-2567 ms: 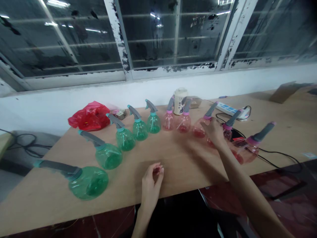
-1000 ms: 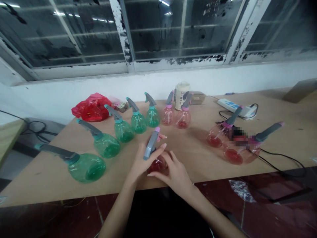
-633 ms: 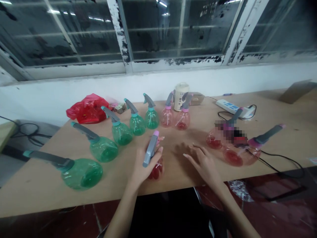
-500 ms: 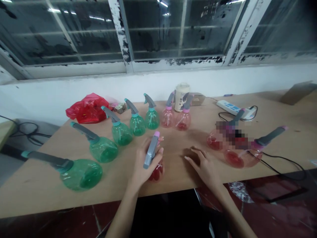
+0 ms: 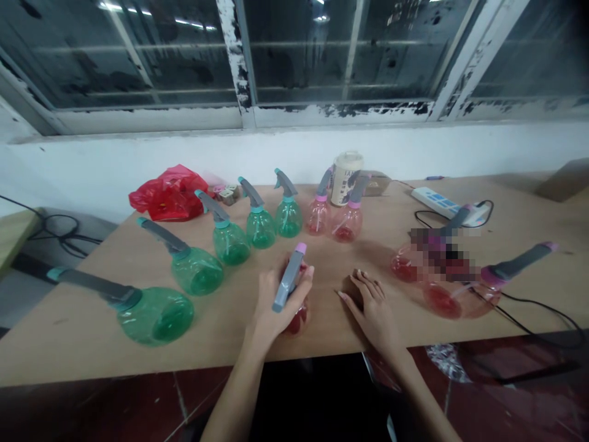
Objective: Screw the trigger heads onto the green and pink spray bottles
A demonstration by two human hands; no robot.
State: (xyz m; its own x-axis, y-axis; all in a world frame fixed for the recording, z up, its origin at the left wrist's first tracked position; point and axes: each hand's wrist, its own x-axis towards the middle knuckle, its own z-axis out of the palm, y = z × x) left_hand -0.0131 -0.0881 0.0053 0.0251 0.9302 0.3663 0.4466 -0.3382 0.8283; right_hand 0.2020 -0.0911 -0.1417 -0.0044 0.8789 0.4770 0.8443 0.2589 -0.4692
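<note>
My left hand (image 5: 281, 301) is wrapped round the neck of a pink spray bottle (image 5: 300, 318) with a grey trigger head, upright near the table's front edge. My fingers hide part of its body. My right hand (image 5: 373, 307) rests on the table to the right of it, fingers stretched out and holding nothing. Several green spray bottles (image 5: 156, 316) stand in a slanting row on the left. Two pink spray bottles (image 5: 347, 224) stand at the back middle. More pink spray bottles (image 5: 442, 298) are on the right, partly covered by a pixelated patch.
A red plastic bag (image 5: 170, 193) lies at the back left. Behind the pink bottles stands a paper cup (image 5: 346, 179) with a small cardboard box (image 5: 376, 184) beside it. A white power strip (image 5: 442, 204) lies at the back right, and a black cable (image 5: 529, 301) crosses the table (image 5: 221, 344).
The view has shifted slightly, so most things sit a little further right. My right hand's fingers now lie flatter on the table. My left hand keeps its hold on the spray bottle.
</note>
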